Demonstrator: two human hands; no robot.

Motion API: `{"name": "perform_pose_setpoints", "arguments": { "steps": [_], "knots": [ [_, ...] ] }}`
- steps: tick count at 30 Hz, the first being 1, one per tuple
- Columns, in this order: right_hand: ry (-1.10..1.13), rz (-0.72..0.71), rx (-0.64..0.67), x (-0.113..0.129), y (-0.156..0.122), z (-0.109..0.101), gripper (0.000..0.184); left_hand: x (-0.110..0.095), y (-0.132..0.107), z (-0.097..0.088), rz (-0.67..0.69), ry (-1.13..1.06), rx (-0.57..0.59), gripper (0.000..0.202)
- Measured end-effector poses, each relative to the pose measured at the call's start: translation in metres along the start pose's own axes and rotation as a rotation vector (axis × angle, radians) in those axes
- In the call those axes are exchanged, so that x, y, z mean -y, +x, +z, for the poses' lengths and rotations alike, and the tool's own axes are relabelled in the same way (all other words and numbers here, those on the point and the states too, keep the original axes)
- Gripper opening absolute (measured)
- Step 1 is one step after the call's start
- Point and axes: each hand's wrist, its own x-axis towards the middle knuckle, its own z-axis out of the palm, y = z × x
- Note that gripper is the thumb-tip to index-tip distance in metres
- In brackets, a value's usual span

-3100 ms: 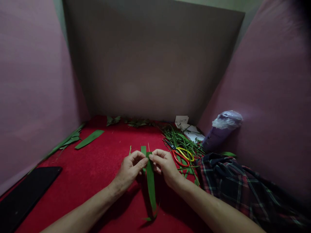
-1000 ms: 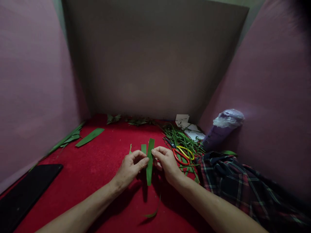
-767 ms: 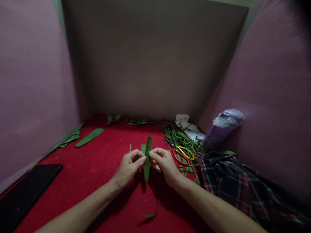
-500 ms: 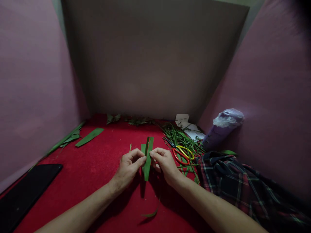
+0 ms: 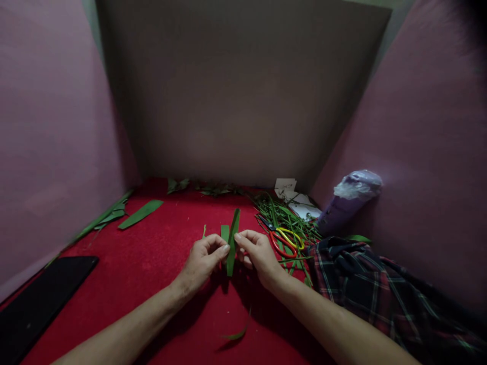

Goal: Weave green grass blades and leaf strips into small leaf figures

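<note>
My left hand (image 5: 208, 256) pinches a green leaf strip (image 5: 233, 246) from its left side, thumb and forefinger closed on the edge. On the opposite edge, my right hand (image 5: 258, 251) grips the same strip between thumb and fingertips. The strip stands nearly upright, leaning a little to the right at its top. Behind it shows another flat green leaf piece (image 5: 224, 233); whether the two are joined I cannot tell. A thin curled leaf shred (image 5: 236, 335) lies on the red cloth (image 5: 171, 314) nearer to me.
Scissors (image 5: 285, 241) with red and yellow handles lie by a heap of cut leaves (image 5: 279, 210) at right. Beyond are white papers (image 5: 302, 205), a purple plastic-wrapped object (image 5: 350, 195) and a plaid cloth (image 5: 365, 284). At left are a broad leaf (image 5: 140, 214) and a black slab (image 5: 49, 304).
The strip between my hands now looks narrower and leans more to the right. The dark sliver beside its top no longer shows. Both hands stay nearly in place.
</note>
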Motion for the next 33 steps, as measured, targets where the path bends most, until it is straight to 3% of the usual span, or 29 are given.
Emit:
{"name": "perform_pose_setpoints", "arguments": {
  "steps": [9,18,28,33],
  "knots": [
    [0.023,0.035,0.015,-0.003,0.000,-0.001,0.025,-0.006,-0.002,0.002,0.095,-0.004,-0.062,0.018],
    [0.047,0.074,-0.051,-0.004,0.006,-0.006,0.025,-0.005,-0.002,0.002,0.077,-0.043,-0.041,0.019],
    [0.101,0.085,-0.149,-0.003,0.017,-0.019,0.026,-0.009,-0.006,0.001,0.035,-0.079,0.091,0.022],
    [0.094,0.075,-0.178,-0.001,0.023,-0.028,0.026,-0.007,-0.004,-0.005,0.075,-0.116,0.114,0.022]
  ]
}}
